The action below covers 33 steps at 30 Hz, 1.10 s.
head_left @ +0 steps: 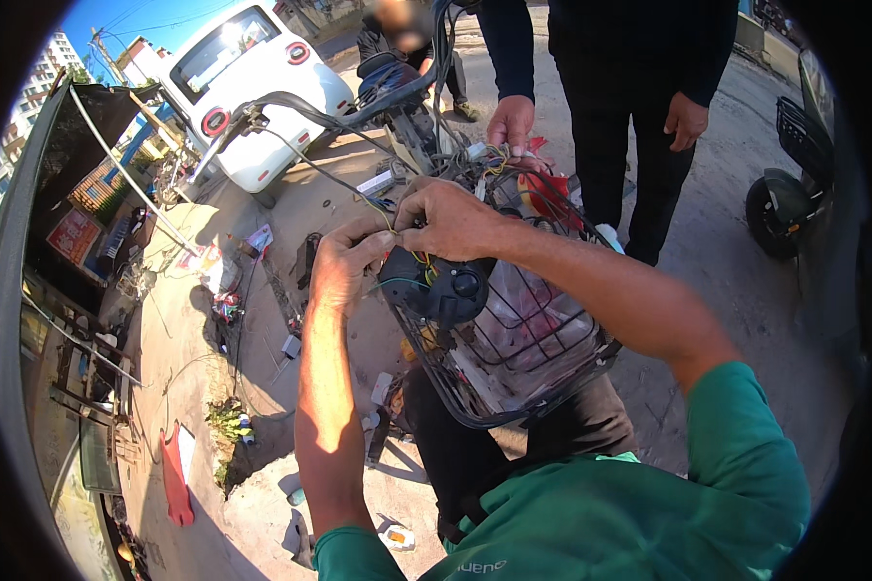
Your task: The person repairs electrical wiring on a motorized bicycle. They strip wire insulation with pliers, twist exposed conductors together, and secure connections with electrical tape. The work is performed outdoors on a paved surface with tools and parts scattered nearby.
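Note:
My left hand and my right hand meet fingertip to fingertip, both pinched on a thin yellowish wire. Just below them, a black rounded plastic housing with coloured wires coming out of it rests on the black wire basket. In that basket lies crumpled clear plastic. Beyond my hands rise the handlebars of a two-wheeler, with cables running down. A bundle of loose wires and connectors hangs right of the stem, where a standing person's hand touches it.
The standing person is close at front right; another person sits farther back. A white vehicle is parked at the far left. A parked scooter stands at right. Scraps, a red cloth-like piece and a plant are on the ground.

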Tool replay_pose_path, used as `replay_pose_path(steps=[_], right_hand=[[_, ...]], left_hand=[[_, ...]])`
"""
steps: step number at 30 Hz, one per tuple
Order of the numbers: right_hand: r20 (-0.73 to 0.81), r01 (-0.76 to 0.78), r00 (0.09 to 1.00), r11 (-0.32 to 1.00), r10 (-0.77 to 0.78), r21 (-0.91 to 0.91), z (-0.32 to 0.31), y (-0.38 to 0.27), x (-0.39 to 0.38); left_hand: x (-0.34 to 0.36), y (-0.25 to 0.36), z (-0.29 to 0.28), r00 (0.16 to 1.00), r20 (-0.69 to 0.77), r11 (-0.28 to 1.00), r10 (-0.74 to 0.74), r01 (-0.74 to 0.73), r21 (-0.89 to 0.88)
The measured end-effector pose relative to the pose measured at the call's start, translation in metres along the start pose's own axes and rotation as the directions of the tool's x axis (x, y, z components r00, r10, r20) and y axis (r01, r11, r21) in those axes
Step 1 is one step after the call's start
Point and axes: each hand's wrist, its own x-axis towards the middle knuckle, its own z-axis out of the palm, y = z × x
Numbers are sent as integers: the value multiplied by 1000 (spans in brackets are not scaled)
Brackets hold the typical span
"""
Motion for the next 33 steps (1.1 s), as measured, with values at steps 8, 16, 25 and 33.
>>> replay_pose_path(steps=[8,16,25,33], right_hand=[[27,-112,993,993,113,-38,2,-7,-3],[74,-224,971,973,228,-53,2,-14,-5],[-214,-18,976,968,-37,-251,10,-21,-14],[-179,53,982,997,-61,-53,16,-44,-20]], left_hand=[[-1,-10,-1,996,-87,991,-20,9,-131],[-1,-4,6,992,-112,996,-49,40,-85],[-6,-8,3,990,-138,996,28,-17,82],[-9,-3,17,983,-158,986,-97,74,-150]])
